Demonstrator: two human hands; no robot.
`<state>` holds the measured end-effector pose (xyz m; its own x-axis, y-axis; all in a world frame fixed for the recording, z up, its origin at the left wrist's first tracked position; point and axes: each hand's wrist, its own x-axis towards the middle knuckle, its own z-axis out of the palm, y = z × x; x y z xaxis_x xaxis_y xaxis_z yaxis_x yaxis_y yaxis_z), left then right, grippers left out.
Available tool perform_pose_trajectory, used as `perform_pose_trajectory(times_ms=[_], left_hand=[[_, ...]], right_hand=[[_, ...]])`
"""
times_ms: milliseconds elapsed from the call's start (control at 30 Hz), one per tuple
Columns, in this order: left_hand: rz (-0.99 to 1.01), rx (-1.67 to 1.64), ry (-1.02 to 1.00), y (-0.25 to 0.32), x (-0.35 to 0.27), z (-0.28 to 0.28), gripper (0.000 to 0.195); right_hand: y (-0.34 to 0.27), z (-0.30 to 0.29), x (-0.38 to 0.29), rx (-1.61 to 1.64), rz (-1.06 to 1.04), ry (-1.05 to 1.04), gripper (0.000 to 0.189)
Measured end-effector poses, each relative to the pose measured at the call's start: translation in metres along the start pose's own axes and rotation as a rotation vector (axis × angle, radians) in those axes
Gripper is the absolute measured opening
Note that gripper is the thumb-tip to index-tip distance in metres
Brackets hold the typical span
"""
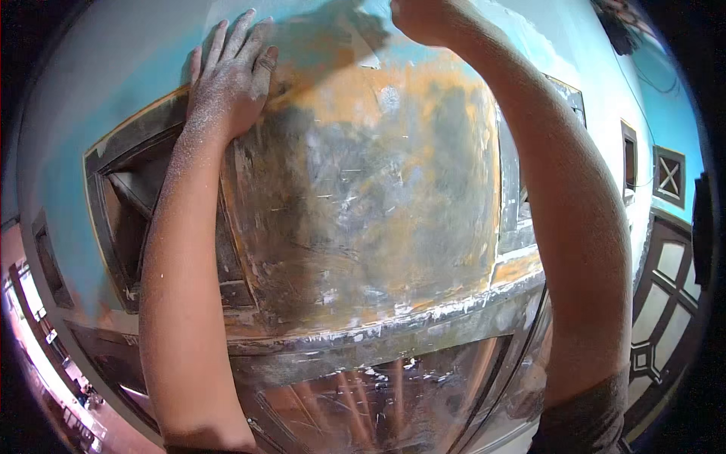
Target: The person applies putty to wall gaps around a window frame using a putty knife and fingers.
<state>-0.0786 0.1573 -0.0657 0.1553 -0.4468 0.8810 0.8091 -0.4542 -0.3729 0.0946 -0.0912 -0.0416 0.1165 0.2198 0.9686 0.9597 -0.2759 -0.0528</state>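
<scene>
My left hand [235, 79], dusted with white powder, lies palm-down with fingers spread against the upper wall, just above a dark-framed wall opening [136, 187]. Nothing shows in its grasp. At the top edge of the picture is my right hand [425, 20], fingers curled and partly cut off; whether it holds something cannot be seen. Between both arms lies a worn wall patch [363, 193], mottled grey and orange with white scuffs. Turquoise and whitish paint [74, 170] covers the wall around it. A dark shadow falls between the hands.
A dark, white-flecked beam [374, 340] crosses below the patch, above a brown door [391, 403] with ray-like slats. To the right stand a panelled door [663, 301] and an X-barred vent [669, 176]. A cable hangs at upper right. Bright daylight enters at lower left.
</scene>
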Motion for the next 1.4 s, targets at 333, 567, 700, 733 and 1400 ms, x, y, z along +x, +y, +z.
perform_pose_trajectory(times_ms=[333,567,700,733,1400], left_hand=[[0.043,0.023,0.013,-0.009,0.003,0.016,0.053],[0.017,0.064,0.043,-0.012,-0.006,0.02,0.053],[-0.092,-0.024,-0.076,0.034,0.0,-0.031,0.051],[-0.089,-0.071,-0.075,0.034,-0.001,-0.034,0.052],[-0.051,-0.066,-0.021,0.042,-0.032,-0.006,0.054]], right_hand=[[0.075,0.045,-0.008,-0.11,-0.31,0.157,0.027],[0.048,0.037,-0.132,-0.127,-0.138,-0.039,0.026],[0.048,0.039,-0.136,-0.173,-0.139,0.035,0.025],[0.046,0.04,-0.128,-0.151,-0.136,0.016,0.025],[0.051,0.049,-0.092,-0.166,-0.151,0.068,0.029]])
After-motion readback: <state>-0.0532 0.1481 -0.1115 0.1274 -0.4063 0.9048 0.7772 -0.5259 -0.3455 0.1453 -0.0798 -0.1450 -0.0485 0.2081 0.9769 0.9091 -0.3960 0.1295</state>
